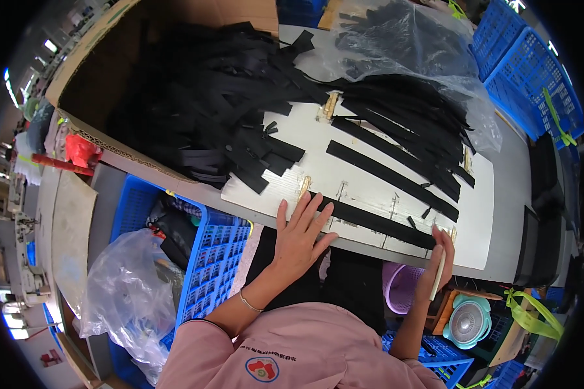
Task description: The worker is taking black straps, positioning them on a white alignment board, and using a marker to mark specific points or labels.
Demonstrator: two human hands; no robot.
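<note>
A long black strip [376,222], which looks like a zipper tape, lies flat along the near edge of a white board [477,227]. My left hand [302,230] rests over its left end, fingers spread and pointing away from me. At the strip's right end are the fingertips of my right hand [438,256]. That hand also grips a slim pale stick [438,277], shaped like a pen, along its palm. A small black tab [411,222] sits by the strip. Farther back, another black strip [389,178] lies roughly parallel to it.
A heap of black strips [201,97] spills from a cardboard box [97,58] at the left. More strips [402,104] fan across the board's far side, near a clear plastic bag [402,39]. Blue crates [224,253] flank the table; a purple basket [399,285] stands below.
</note>
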